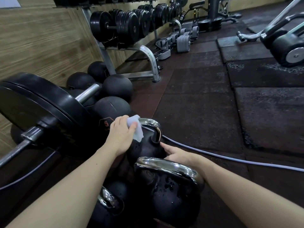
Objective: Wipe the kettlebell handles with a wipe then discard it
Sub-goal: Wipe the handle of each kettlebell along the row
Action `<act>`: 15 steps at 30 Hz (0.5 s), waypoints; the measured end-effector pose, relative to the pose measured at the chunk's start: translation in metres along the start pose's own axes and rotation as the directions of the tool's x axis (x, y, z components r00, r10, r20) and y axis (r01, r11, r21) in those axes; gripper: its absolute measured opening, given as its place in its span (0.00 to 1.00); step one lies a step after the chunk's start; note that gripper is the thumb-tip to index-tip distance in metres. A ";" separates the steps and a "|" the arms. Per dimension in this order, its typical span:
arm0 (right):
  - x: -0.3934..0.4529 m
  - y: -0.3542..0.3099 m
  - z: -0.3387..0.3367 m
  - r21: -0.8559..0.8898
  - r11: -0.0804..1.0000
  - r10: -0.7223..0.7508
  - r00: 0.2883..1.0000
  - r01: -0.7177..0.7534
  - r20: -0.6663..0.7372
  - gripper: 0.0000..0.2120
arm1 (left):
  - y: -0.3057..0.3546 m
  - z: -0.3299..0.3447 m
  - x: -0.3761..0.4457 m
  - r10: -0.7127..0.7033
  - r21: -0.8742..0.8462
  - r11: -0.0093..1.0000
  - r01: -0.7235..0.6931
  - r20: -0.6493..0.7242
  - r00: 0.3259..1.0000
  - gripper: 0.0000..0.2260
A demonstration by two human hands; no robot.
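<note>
the left hand (120, 135) reaches forward, arm extended, its fingers and thumb clamped on a white wipe (135, 129) wrapped over the chrome handle (153, 127) of the far kettlebell (146, 148). the right hand (177, 154) rests on that kettlebell's side, fingers straight (one pointing forward). three kettlebells stand on the floor (205, 112); four dark balls (117, 86) lie by the wall.

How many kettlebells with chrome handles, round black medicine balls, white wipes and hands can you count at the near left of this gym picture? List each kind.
Kettlebells: 3
Medicine balls: 4 plainly seen, perhaps more behind the barbell
Wipe: 1
Hands, left hand and right hand: 2
Total: 10
</note>
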State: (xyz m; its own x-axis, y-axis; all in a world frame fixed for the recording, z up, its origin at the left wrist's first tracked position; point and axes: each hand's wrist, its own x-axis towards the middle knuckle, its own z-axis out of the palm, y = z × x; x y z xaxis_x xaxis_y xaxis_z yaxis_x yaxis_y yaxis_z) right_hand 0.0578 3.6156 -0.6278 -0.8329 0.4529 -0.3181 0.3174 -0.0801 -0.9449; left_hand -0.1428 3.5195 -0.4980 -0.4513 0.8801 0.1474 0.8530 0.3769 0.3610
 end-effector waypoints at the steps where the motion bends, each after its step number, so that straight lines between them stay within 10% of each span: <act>1: -0.002 -0.002 0.000 -0.007 1.000 -0.001 1.000 0.001 0.001 0.39 | 0.000 0.002 0.000 -0.083 -0.089 0.993 0.081 -0.018 0.996 0.21; 5: -0.008 -0.007 0.002 -0.022 1.000 -0.008 1.000 0.008 0.007 0.36 | -0.001 0.007 0.007 -0.436 -0.517 0.769 0.376 0.006 0.900 0.22; 10: -0.015 -0.011 0.003 0.078 0.997 -0.004 1.000 0.002 0.021 0.35 | -0.009 0.014 0.007 -0.609 -0.834 0.127 0.537 0.362 0.706 0.20; 12: -0.013 -0.008 0.001 0.080 0.997 0.017 1.000 -0.019 0.019 0.36 | -0.007 0.018 0.008 -0.613 -0.836 0.094 0.541 0.379 0.693 0.21; 15: -0.001 0.001 0.004 -0.016 0.999 0.031 0.999 -0.031 0.014 0.41 | 0.005 0.023 0.008 -0.665 -0.720 0.455 0.524 0.117 0.738 0.27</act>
State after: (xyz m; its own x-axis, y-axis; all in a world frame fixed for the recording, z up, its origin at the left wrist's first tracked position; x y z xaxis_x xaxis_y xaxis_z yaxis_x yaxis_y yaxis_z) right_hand 0.0575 3.6119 -0.6291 -0.8291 0.4374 -0.3483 0.3501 -0.0797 -0.9333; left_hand -0.1363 3.5351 -0.5159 -0.8693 0.4327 -0.2388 -0.0368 0.4251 0.9044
